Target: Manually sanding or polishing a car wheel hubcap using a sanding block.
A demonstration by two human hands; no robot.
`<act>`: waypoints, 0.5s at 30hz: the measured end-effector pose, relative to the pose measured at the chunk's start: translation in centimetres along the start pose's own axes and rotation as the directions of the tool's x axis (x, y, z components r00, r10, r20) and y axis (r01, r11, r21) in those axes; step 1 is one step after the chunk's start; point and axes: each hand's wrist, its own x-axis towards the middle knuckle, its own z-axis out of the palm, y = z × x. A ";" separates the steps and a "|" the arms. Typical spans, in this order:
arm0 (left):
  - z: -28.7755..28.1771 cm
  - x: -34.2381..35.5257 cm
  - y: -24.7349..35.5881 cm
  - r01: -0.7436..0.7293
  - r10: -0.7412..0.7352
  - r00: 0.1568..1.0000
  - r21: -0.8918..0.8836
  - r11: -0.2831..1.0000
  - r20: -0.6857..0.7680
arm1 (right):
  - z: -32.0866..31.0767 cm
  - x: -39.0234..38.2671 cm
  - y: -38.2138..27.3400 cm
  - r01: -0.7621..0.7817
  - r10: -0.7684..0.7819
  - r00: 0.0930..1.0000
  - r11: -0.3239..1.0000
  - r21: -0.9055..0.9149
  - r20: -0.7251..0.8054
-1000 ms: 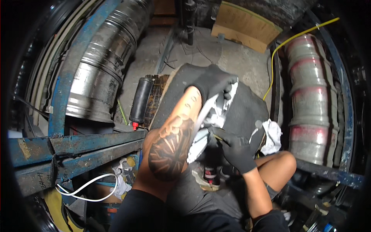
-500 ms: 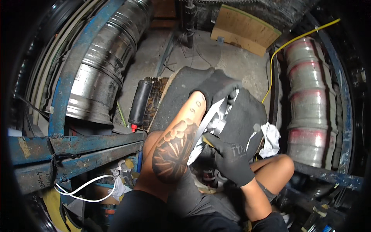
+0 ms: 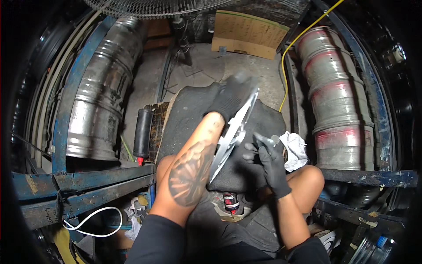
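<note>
with left hand (image 3: 230, 96), gripping tilted shiny part (image 3: 227, 143) over black mat (image 3: 184, 110); with right hand (image 3: 271, 166) near white rag (image 3: 295, 151), cannot tell if pinching anything.

My right hand (image 3: 273, 169) has come off the shiny metal piece (image 3: 227, 143) and moved right, nearer the white cloth (image 3: 295, 152). A wire fan guard (image 3: 154, 8) now shows far left.

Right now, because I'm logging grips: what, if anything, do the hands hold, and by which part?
The left hand holds a shiny silvery piece by its far end; whether the right hand grips anything cannot be told.
</note>
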 end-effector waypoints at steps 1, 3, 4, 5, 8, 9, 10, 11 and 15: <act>-0.2 -1.2 1.5 -0.020 0.046 0.989 0.188 0.982 -0.139 | -0.1 -0.1 1.2 0.005 0.002 0.999 0.985 0.170 -0.040; -3.4 -4.1 2.9 -0.290 0.321 0.947 0.488 0.823 0.022 | 0.7 -0.5 1.3 0.071 -0.057 0.997 0.961 0.267 -0.059; -3.4 -4.9 4.6 0.219 -0.232 0.946 0.079 0.972 0.226 | 0.1 -0.5 1.7 0.140 -0.113 0.989 0.932 0.334 -0.098; -3.2 -7.8 6.9 0.509 -0.448 0.850 -0.215 0.833 0.276 | 0.6 -0.1 1.2 0.170 -0.138 0.984 0.926 0.338 -0.116; -3.6 -14.4 7.0 0.534 -0.490 0.845 -0.381 0.755 0.212 | 0.1 0.8 1.0 0.167 -0.131 0.974 0.966 0.196 -0.183; -4.2 -14.6 7.8 0.696 -0.656 0.718 -0.264 0.667 0.234 | 0.1 1.0 -0.3 0.188 -0.166 0.961 0.979 0.080 -0.223; -4.7 -14.8 8.4 0.827 -0.794 0.562 -0.145 0.543 0.230 | 0.1 1.2 -0.2 0.193 -0.167 0.959 0.977 0.092 -0.230; -4.9 -16.1 7.4 0.721 -0.689 0.692 -0.244 0.649 0.213 | 0.0 1.5 -0.3 0.192 -0.155 0.961 0.969 0.152 -0.231; -6.7 -18.5 3.6 0.439 -0.427 0.899 -0.210 0.874 0.100 | 0.5 1.9 0.6 0.177 -0.131 0.978 0.934 0.310 -0.165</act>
